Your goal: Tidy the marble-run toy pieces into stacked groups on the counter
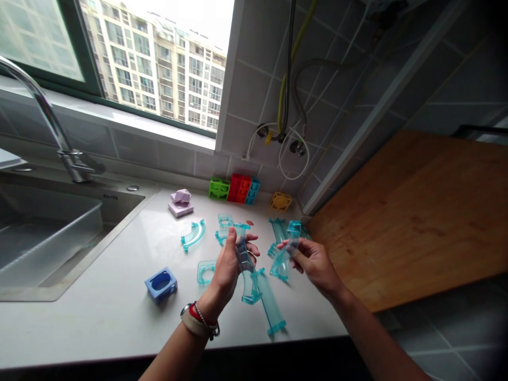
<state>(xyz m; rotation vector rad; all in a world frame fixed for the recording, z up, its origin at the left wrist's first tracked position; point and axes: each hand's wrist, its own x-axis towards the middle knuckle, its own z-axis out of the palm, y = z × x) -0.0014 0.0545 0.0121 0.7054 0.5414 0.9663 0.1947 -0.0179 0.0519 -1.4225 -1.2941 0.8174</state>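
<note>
My left hand (228, 264) grips a clear teal curved track piece (248, 267), thumb along its upper part. In my right hand (313, 262) is a second teal curved track piece (284, 256), pinched between thumb and fingers. The two pieces are apart. Below them a straight teal track piece (272, 307) lies on the white counter. Left of my left hand are a square teal piece with a round hole (206, 272) and a curved teal track piece (193, 234). More teal pieces lie behind both hands, partly hidden.
A blue block with a round hole (162, 284) and stacked lilac blocks (181, 203) sit on the counter (119, 317). Green (219, 189), red (238, 188) and yellow blocks (281, 201) stand by the wall. A sink (39, 275) is left, a wooden board (416, 222) right.
</note>
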